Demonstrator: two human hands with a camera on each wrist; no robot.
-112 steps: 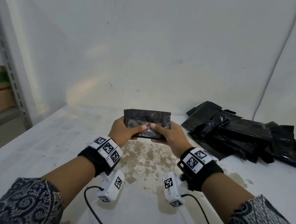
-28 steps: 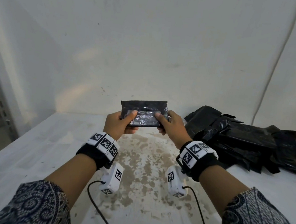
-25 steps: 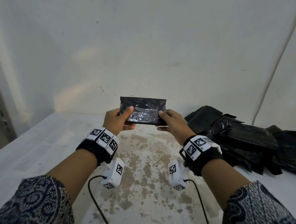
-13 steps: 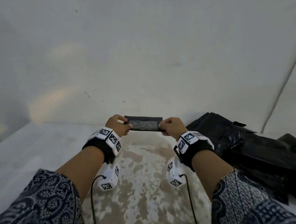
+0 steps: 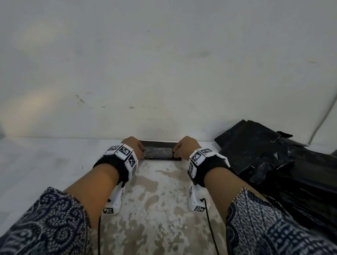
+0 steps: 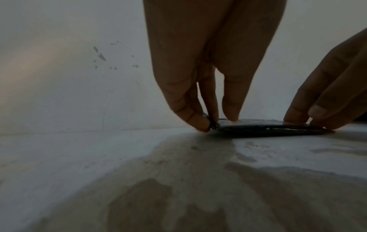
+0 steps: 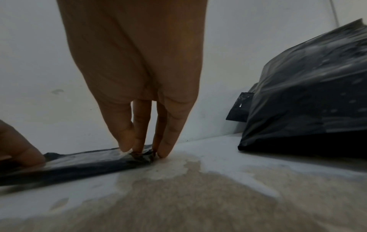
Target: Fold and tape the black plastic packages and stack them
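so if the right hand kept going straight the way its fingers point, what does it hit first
The right hand points down at the folded package it already pinches; just beneath lies the table, with the wall close behind.

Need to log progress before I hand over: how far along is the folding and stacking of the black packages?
Early. One folded package with a shiny taped strip on top lies flat on the table by the wall; left hand and right hand pinch its ends. No other finished packages are visible, so this starts the stack. The heap of unfolded black bags on the right remains.
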